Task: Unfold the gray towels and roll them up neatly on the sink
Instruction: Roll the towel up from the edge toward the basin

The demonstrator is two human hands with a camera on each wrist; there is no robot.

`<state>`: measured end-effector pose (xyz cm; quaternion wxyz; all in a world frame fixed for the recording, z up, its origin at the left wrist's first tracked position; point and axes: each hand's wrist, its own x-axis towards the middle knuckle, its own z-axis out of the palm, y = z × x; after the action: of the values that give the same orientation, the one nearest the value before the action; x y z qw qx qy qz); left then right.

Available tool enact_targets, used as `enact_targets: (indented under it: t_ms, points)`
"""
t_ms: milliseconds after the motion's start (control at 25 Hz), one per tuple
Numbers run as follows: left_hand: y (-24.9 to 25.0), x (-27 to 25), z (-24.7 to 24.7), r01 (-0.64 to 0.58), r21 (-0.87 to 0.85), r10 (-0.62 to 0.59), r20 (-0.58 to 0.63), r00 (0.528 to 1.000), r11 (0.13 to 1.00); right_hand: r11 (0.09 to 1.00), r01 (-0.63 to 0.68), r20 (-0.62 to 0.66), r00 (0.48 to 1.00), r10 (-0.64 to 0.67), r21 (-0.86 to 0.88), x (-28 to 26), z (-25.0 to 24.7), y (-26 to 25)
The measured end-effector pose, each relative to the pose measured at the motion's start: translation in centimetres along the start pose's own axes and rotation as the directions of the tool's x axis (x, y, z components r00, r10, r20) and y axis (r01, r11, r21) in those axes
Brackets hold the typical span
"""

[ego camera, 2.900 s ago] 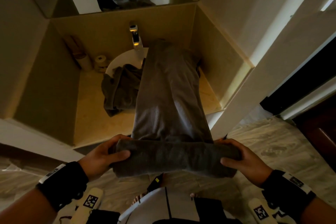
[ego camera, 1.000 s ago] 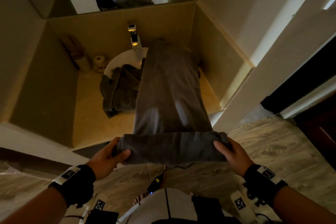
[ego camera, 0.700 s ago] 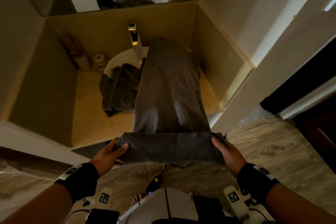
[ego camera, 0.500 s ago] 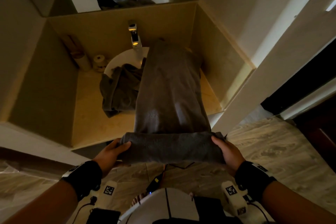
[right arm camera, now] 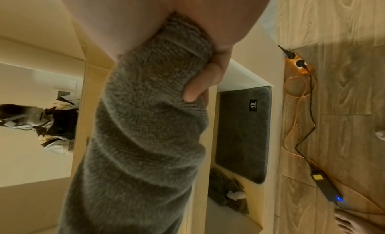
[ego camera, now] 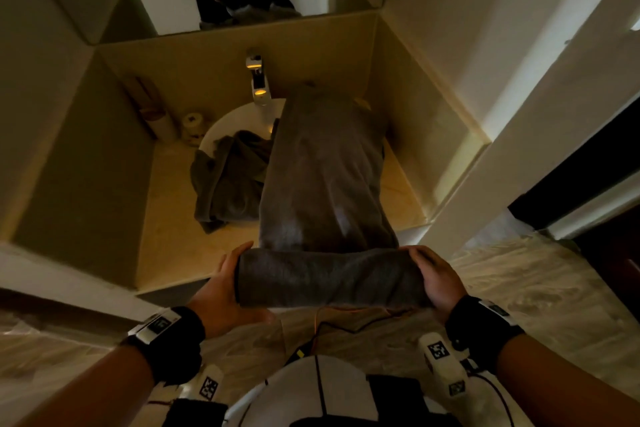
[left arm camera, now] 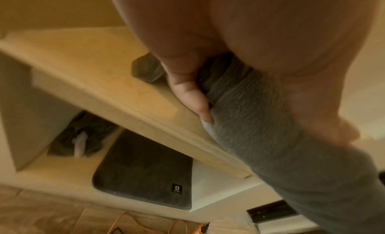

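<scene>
Head view: gray towel half rolled on the counter; left hand and right hand curl fingers around the roll's ends.

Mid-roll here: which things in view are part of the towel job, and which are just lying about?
Part of the job:
- gray towel, rolled at its near end, held by left hand and right hand
- crumpled gray towel
- sink

Lying about:
- faucet
- toilet paper roll
- bath mat
- power adapter
</scene>
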<state>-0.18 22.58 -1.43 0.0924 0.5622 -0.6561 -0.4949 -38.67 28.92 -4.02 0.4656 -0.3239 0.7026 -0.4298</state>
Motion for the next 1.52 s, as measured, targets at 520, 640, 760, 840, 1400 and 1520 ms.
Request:
enact_targets:
  t_ms: [520,640,760,840,1400,1520]
  points:
    - [0.5,-0.1,0.6,-0.128,-0.135,0.103,-0.179,0.978,0.983,0.939,0.312,0.569,0.803,-0.177,-0.148,2.0,-4.8,0.0]
    - [1.6,-1.2,0.9,-0.106,-0.132,0.074,-0.223,0.972,0.986,0.885,0.407,0.504,0.827,-0.25,-0.227,2.0,-5.5,-0.4]
    - [1.2,-1.2,0.7,-0.042,-0.101,0.017,-0.237,0.971,0.994,0.863,0.406,0.495,0.84,-0.222,-0.302,1.8,-6.1,0.1]
    - [1.0,-1.4,0.6,-0.018,-0.122,-0.006,-0.192,0.981,0.992,0.893,0.352,0.479,0.858,-0.188,-0.28,1.1,-6.0,0.5]
    - [0.4,0.7,0.0,0.044,-0.287,-0.072,-0.087,0.994,0.957,0.88,-0.239,0.131,0.97,0.203,0.411,-2.1,-0.2,1.1]
    - [0.2,0.8,-0.8,-0.03,-0.148,0.012,-0.124,0.992,0.988,0.887,-0.197,0.063,0.98,0.189,0.418,-2.1,0.3,-0.1]
